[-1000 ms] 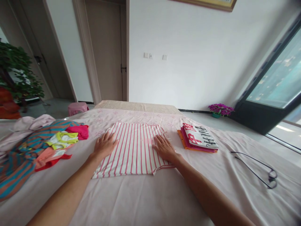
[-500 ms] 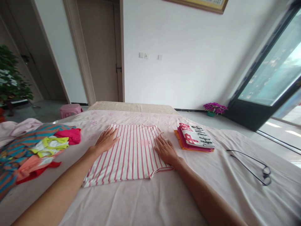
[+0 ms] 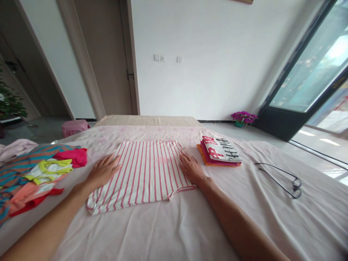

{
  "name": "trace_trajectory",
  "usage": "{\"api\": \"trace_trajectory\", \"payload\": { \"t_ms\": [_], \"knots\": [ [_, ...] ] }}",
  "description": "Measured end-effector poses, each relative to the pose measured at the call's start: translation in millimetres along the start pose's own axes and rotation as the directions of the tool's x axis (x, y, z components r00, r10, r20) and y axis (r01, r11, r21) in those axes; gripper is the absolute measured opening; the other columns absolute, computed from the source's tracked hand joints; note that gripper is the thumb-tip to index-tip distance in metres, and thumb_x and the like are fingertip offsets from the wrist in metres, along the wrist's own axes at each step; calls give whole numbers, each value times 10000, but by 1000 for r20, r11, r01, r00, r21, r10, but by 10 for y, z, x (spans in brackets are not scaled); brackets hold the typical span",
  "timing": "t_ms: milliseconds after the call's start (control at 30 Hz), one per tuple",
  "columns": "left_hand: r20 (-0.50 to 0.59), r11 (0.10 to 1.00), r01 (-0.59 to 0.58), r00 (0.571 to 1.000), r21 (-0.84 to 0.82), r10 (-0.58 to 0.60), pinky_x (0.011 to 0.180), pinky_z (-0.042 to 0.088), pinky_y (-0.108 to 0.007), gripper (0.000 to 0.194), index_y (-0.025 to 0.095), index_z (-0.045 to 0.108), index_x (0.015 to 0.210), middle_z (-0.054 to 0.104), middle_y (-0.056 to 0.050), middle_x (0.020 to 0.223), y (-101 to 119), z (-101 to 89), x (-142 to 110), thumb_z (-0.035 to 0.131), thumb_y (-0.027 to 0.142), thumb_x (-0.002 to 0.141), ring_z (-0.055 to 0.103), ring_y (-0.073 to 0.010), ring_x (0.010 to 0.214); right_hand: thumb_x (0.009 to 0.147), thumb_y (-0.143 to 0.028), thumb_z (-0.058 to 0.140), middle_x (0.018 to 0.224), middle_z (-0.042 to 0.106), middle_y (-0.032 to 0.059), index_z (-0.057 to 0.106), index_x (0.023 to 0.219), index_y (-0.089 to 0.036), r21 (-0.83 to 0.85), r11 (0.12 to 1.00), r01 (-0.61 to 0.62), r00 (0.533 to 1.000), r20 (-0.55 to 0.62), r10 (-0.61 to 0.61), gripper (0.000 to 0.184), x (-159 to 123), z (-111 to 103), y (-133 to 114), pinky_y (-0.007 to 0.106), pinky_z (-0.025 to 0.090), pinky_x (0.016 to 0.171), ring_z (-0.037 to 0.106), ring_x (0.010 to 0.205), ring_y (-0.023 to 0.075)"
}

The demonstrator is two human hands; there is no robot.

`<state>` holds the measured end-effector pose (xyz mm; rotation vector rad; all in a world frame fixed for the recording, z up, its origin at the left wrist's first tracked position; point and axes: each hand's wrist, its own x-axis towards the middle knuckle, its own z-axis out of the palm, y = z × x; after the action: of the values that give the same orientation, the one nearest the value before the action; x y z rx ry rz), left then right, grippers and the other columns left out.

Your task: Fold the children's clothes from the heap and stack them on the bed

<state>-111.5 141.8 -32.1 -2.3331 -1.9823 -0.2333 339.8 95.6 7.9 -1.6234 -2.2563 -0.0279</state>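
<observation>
A white sleeveless top with red stripes (image 3: 141, 174) lies spread flat on the pale pink bedsheet (image 3: 152, 235), its neck end to the right. My left hand (image 3: 104, 169) rests flat at the hem side on the left, fingers stretched out and touching the cloth. On the neck and shoulder side lies my right hand (image 3: 191, 168), palm down with fingers extended. Neither hand grips anything.
Right of the top sits a stack of folded clothes (image 3: 220, 152), printed white on top. Farther right lie black-framed eyeglasses (image 3: 292, 185). A loose heap of clothes (image 3: 40, 174) is at the left. Beyond the bed stand a pink stool (image 3: 75, 127) and purple flowers (image 3: 243, 119).
My left hand has slid left and a little nearer along the top's hem side, which now spreads farther left. My right hand stays by the neck side. The view has turned slightly right.
</observation>
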Motion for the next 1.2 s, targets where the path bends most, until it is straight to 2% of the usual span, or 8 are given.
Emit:
{"api": "trace_trajectory", "payload": {
  "t_ms": [200, 367, 533, 700, 900, 1033, 1133, 1200],
  "knots": [
    [-138, 967, -214, 971, -137, 195, 1157, 328, -425, 536, 267, 486, 1429, 486, -73, 1497, -247, -199, -738, 413, 476, 942, 376, -263, 1423, 929, -284, 506, 1188, 674, 93, 691, 1155, -213, 247, 968, 38, 973, -228, 20, 301, -79, -272, 59, 362, 480, 978, 621, 1104, 228],
    [-186, 903, -393, 914, -173, 361, 1039, 462, -327, 405, 326, 641, 1215, 643, -18, 1256, -267, -421, -1227, 648, 459, 833, 560, -217, 1221, 796, -97, 556, 935, 721, 27, 755, 930, -237, 328, 934, 141, 987, 24, -158, 278, -242, -619, 119, 282, 522, 807, 668, 834, 163],
    [-154, 845, -500, 865, -191, 477, 998, 491, -237, 303, 330, 669, 1165, 667, 0, 1248, -236, -445, -1344, 597, 304, 873, 620, -158, 1164, 675, 29, 552, 1174, 694, 23, 746, 1005, -266, 330, 911, 248, 904, 259, -340, 483, -463, -834, 180, 345, 473, 985, 623, 1113, 207],
    [-187, 841, -518, 851, -155, 490, 998, 500, -228, 292, 356, 686, 1129, 701, 31, 1228, -278, -421, -1334, 602, 279, 860, 658, -150, 1132, 829, -104, 608, 1148, 707, 43, 737, 993, -257, 307, 915, 262, 927, 184, -328, 259, -573, -738, 207, 353, 476, 971, 633, 1083, 204],
    [-227, 841, -440, 895, -315, 383, 1046, 471, -289, 191, 291, 689, 1020, 697, -10, 1234, -167, -442, -1316, 568, 317, 875, 617, -193, 1202, 875, -189, 588, 1026, 709, 47, 685, 997, -229, 309, 920, 239, 959, 72, -273, 161, -561, -630, 214, 324, 482, 882, 638, 954, 186],
    [-155, 843, -154, 984, -515, 85, 908, 522, -275, 299, 250, 632, 1049, 725, -9, 1054, -40, -542, -1135, 501, 469, 892, 670, -208, 1014, 908, -276, 531, 898, 682, 18, 635, 947, -203, 422, 901, 104, 988, 64, -144, 133, -343, -573, 236, 273, 467, 743, 611, 791, 152],
    [-98, 811, 52, 986, -583, -133, 720, 523, -270, 400, 218, 593, 1010, 689, 3, 819, 19, -586, -835, 424, 560, 891, 649, -198, 780, 904, -333, 496, 761, 629, -10, 603, 890, -191, 475, 879, -38, 999, 1, 43, 178, -48, -414, 277, 243, 418, 620, 559, 680, 140],
    [-82, 808, 135, 972, -573, -220, 707, 509, -290, 438, 201, 588, 1047, 697, -21, 823, 28, -557, -587, 410, 563, 878, 655, -218, 783, 896, -345, 493, 746, 627, -5, 607, 881, -191, 445, 886, -131, 984, -52, 171, 193, 140, -271, 301, 244, 402, 609, 558, 674, 147]
  ]
}}
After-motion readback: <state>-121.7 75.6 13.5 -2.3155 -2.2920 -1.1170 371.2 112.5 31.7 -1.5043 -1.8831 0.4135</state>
